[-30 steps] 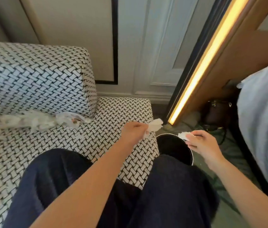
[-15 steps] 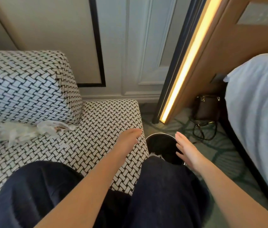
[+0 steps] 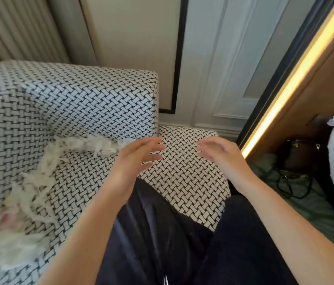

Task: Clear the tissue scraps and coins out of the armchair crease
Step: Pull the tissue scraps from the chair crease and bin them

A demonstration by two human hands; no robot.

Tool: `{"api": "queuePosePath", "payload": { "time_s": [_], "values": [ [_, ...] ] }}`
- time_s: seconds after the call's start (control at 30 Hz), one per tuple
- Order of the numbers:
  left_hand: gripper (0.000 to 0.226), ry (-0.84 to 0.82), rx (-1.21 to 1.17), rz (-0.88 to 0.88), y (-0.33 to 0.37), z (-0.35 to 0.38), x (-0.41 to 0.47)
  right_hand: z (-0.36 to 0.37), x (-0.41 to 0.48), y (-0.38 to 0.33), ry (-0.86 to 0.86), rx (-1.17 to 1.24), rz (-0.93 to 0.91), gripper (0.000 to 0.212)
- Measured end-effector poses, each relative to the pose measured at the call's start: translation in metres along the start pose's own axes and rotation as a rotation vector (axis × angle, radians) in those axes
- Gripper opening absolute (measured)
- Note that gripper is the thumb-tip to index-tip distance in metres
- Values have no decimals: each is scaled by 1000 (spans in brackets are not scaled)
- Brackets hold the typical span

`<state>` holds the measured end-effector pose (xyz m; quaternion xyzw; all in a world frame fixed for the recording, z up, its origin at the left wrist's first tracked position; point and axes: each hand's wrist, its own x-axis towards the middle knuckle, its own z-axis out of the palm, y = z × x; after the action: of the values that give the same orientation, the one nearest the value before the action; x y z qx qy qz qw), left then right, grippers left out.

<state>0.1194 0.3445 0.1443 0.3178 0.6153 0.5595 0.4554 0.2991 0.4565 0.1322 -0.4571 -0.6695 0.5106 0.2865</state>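
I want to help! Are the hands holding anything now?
No. Left hand and right hand are both open, holding nothing; tissue scraps lie on the armchair.

From here I see bare forearms (image 3: 84, 227) leading to the left hand (image 3: 135, 161) and right hand (image 3: 223, 157), and dark navy trousers (image 3: 244, 243), loosely creased, covering both legs

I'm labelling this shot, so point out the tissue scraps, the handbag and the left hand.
tissue scraps (image 3: 84, 144): head view, clump in the back crease.
handbag (image 3: 301, 157): head view, its dark front.
left hand (image 3: 135, 161): head view, middle of the hand.
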Motion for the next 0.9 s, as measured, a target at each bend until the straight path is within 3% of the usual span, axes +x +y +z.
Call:
{"api": "queuePosePath", "payload": {
  "time_s": [0.27, 0.6, 0.73, 0.9],
  "values": [
    [20, 441, -28, 115, -18, -137, -87, 142, -36, -54, -410, -183, -263, 15],
    [18, 653, -51, -69, -82, -232, -171, 299, -79, -24, -862, -343, -293, 21],
    [24, 761, -92, -161, -116, -241, -189, 333, -96, 3, -879, -435, -410, 19],
    [12, 883, -204, -291, -152, -238, -195, 344, -99, 22, -1010, -881, -558, 43]
  ]
}}
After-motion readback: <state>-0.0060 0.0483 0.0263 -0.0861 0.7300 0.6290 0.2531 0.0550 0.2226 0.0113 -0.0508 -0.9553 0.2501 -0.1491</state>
